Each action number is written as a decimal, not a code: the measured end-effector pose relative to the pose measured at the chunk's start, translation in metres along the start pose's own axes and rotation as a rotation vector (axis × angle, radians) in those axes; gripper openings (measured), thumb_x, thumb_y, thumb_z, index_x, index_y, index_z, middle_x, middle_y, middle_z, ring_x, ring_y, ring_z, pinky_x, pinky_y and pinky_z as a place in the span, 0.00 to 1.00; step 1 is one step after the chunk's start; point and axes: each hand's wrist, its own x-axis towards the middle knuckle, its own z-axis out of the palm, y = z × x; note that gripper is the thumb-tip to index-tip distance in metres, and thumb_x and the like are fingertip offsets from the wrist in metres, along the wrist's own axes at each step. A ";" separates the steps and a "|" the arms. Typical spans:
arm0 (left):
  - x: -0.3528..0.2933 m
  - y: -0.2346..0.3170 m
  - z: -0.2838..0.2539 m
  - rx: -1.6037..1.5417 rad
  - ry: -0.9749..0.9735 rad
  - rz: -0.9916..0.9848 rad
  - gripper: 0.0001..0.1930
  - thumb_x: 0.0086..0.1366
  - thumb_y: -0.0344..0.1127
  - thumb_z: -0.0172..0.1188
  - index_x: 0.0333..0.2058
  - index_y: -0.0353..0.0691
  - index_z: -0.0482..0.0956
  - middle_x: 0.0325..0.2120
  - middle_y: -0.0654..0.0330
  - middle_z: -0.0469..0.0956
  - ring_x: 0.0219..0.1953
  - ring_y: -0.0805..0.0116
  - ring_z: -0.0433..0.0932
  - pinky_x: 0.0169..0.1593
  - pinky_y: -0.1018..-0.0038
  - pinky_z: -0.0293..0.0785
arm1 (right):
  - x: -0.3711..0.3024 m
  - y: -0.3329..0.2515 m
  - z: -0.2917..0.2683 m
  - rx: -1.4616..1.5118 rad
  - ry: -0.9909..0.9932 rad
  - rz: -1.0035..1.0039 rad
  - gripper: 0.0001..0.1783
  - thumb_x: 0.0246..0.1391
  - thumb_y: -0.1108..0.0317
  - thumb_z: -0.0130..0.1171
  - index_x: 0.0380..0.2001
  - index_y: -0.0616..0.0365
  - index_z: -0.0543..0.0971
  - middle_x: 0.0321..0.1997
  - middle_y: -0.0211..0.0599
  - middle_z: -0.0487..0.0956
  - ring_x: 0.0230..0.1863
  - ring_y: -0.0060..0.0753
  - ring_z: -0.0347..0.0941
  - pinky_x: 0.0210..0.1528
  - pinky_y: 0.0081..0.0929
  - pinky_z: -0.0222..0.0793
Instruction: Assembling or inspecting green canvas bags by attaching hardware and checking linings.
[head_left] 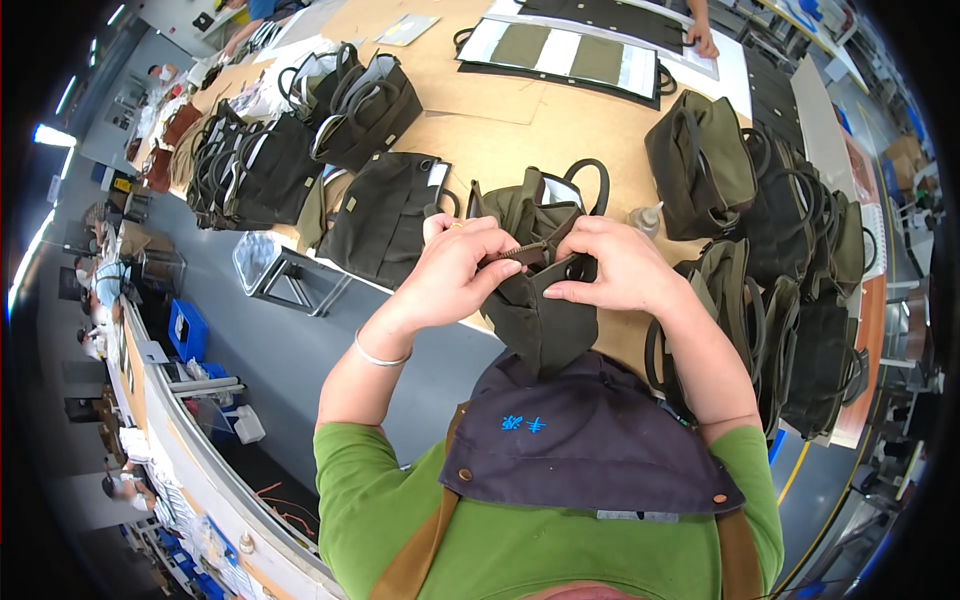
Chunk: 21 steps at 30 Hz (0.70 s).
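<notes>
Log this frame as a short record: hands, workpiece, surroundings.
left_hand: person's left hand, pinching the brown zipper; bangle on wrist
right_hand: person's right hand, gripping the bag's rim by the zipper
workpiece: dark olive bag, at the near side of the table
left_side: dark bag lying flat; more bags beyond
right_side: small bottle; olive bag among others
far_side: co-worker's hand
worn: dark apron over green shirt
</notes>
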 end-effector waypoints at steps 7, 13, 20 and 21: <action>-0.003 -0.008 -0.018 -0.050 -0.031 0.034 0.03 0.61 0.32 0.63 0.34 0.45 0.80 0.25 0.68 0.67 0.33 0.72 0.66 0.50 0.70 0.49 | -0.006 -0.029 -0.007 -0.131 0.020 0.001 0.25 0.41 0.44 0.70 0.31 0.54 0.80 0.30 0.34 0.73 0.37 0.40 0.75 0.36 0.37 0.72; -0.011 0.001 -0.019 0.016 0.054 0.149 0.05 0.56 0.34 0.67 0.31 0.44 0.80 0.26 0.68 0.66 0.34 0.69 0.64 0.47 0.68 0.48 | -0.015 -0.037 -0.010 -0.148 0.066 -0.040 0.24 0.42 0.45 0.70 0.29 0.55 0.80 0.29 0.33 0.73 0.35 0.39 0.76 0.33 0.37 0.72; -0.011 -0.008 -0.004 0.229 0.208 -0.010 0.13 0.52 0.30 0.67 0.38 0.47 0.78 0.38 0.67 0.75 0.40 0.67 0.67 0.49 0.67 0.53 | -0.001 -0.027 0.000 -0.093 -0.038 -0.020 0.24 0.42 0.50 0.72 0.34 0.58 0.79 0.32 0.38 0.75 0.38 0.45 0.75 0.39 0.39 0.71; -0.012 0.002 -0.005 0.238 0.219 0.048 0.14 0.52 0.29 0.67 0.39 0.47 0.78 0.38 0.67 0.76 0.40 0.66 0.68 0.49 0.67 0.54 | 0.000 -0.026 -0.001 -0.079 -0.038 -0.036 0.24 0.42 0.51 0.72 0.34 0.58 0.80 0.32 0.38 0.75 0.38 0.45 0.75 0.39 0.39 0.71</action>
